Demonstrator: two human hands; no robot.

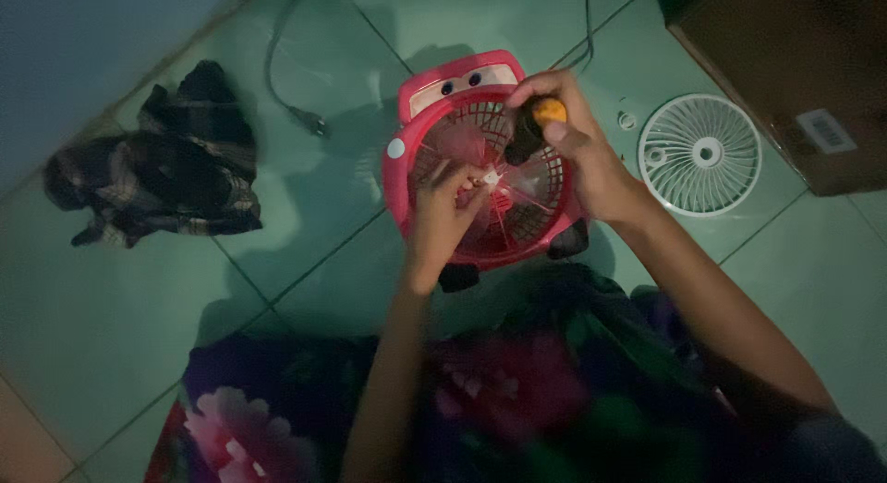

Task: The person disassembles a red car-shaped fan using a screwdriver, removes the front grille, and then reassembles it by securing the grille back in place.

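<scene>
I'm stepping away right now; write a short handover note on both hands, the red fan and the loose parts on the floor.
Left hand: fingertips pinch at the hub of the clear blades inside the red car-shaped plastic fan, which lies face-up on the green tiled floor.
Right hand: gripping an orange-and-black handled screwdriver, tip pointing down toward the hub.
Done: the white round front grille is off, lying on the floor to the fan's right; a small white ring lies between them.
Left: blades are still in the fan. The plug on the grey power cord lies loose on the floor.
</scene>
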